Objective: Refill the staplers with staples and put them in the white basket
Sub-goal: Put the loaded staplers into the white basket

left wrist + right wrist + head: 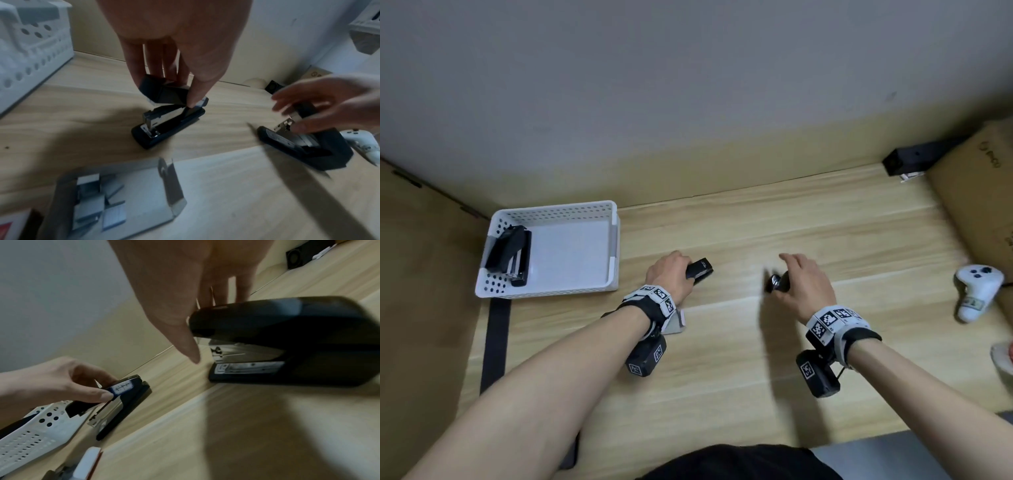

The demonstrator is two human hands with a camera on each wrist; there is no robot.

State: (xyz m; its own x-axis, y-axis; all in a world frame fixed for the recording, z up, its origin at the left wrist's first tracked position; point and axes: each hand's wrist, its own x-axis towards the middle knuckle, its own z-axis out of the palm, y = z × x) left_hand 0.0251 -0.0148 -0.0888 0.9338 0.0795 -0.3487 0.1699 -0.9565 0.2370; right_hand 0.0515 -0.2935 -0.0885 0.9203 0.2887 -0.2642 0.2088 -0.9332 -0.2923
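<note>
A small black stapler [168, 128] stands on the wooden table [722, 359], and my left hand [174, 95] pinches its raised top cover between thumb and fingers, baring the metal magazine. To its right sits a larger black stapler [287, 340]. My right hand [205, 324] hovers over it with spread, blurred fingers behind the top and a straight thumb beside its front end. The white basket [613, 246] at the left holds one black stapler [512, 255]. An open box of staples [115, 194] lies under my left wrist.
A white game controller [977, 291] lies at the right edge. Cardboard walls [969, 192] flank the table on both sides, with a small black box [914, 159] at the back right corner. A black strip [494, 342] runs along the table's left edge.
</note>
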